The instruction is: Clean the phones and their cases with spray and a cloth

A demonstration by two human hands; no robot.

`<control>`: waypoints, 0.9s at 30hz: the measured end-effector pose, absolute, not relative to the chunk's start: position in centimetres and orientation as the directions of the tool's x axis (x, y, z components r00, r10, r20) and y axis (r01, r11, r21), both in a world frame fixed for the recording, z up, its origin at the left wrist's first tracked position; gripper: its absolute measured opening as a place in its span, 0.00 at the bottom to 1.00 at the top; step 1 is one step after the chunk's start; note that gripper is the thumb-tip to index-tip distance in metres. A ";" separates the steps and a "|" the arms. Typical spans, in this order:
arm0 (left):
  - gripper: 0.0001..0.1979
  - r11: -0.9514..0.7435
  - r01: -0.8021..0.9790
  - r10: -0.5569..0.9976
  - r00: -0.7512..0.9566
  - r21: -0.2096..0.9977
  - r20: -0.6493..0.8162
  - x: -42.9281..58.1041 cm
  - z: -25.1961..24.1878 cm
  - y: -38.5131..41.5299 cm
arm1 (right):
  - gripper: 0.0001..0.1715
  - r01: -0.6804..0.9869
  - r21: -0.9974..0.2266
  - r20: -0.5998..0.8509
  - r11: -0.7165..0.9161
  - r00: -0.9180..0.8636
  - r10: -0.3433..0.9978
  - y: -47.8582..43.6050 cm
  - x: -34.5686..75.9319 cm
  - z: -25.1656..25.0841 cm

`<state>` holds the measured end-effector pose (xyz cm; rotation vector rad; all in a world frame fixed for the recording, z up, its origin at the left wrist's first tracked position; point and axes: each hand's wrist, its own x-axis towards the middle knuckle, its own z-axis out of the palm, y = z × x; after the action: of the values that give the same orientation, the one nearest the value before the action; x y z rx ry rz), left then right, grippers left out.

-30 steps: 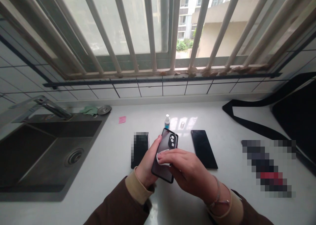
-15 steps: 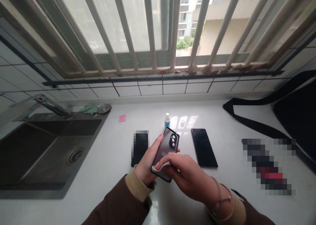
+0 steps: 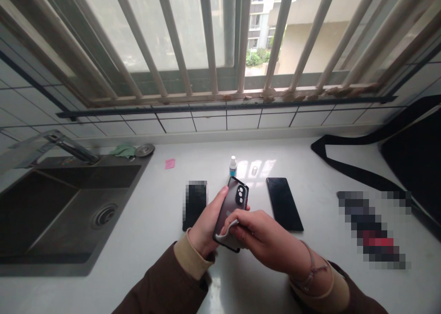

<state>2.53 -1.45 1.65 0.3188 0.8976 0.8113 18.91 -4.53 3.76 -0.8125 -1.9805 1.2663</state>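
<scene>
My left hand (image 3: pixel 206 222) is wrapped round a phone case (image 3: pixel 228 209), dark-rimmed with a smoky translucent back and a camera cutout at its upper right. Whether a phone sits inside it I cannot tell. Pinched in my right hand (image 3: pixel 257 229) is a small grey-white cloth (image 3: pixel 227 233), pressed on the lower part of the case's back. Just beyond the case stands a small white and blue bottle (image 3: pixel 233 167), with a little clear cap (image 3: pixel 254 170) beside it. A black phone (image 3: pixel 285 204) lies to the right, and a partly blurred dark phone (image 3: pixel 196 206) to the left.
A sink (image 3: pixel 79 213) with a faucet (image 3: pixel 70 146) takes up the left, with a green cloth (image 3: pixel 123 151) and a metal strainer (image 3: pixel 144 150) on its back rim. A pink note (image 3: pixel 170 163) lies nearby. At right are a black bag (image 3: pixel 416 144), its strap and a pixelated object (image 3: pixel 375 231).
My right hand has slid the cloth slightly up and to the right on the back of the case. My left hand keeps its grip, and the case has tilted a little.
</scene>
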 end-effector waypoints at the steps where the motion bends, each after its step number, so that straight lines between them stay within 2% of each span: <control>1: 0.27 0.673 -0.488 0.736 0.365 0.556 -0.570 2.4 1.7 -1.4 | 0.12 0.168 -0.926 0.173 0.338 -0.607 0.776 -4.5 19.0 3.8; 7: 0.28 0.677 -0.479 0.732 0.359 0.559 -0.579 2.1 1.9 -1.0 | 0.10 0.248 -0.918 0.080 0.308 -0.645 0.760 -4.0 19.9 4.0; 22: 0.27 0.690 -0.470 0.721 0.371 0.550 -0.586 1.9 1.8 -0.9 | 0.08 0.342 -0.894 -0.042 0.289 -0.707 0.706 -3.5 21.1 4.4; 25: 0.26 0.702 -0.492 0.707 0.396 0.514 -0.586 2.0 1.9 -1.0 | 0.10 0.303 -0.929 -0.058 0.212 -0.687 0.725 -3.2 21.7 4.6; 27: 0.22 0.673 -0.533 0.732 0.379 0.513 -0.567 2.0 2.0 -1.0 | 0.13 0.213 -0.972 -0.054 0.096 -0.605 0.794 -2.8 22.1 4.3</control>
<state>1.99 -0.97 1.98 0.2624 0.8575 0.8193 22.09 -2.83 4.32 -0.9840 -1.8832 1.5362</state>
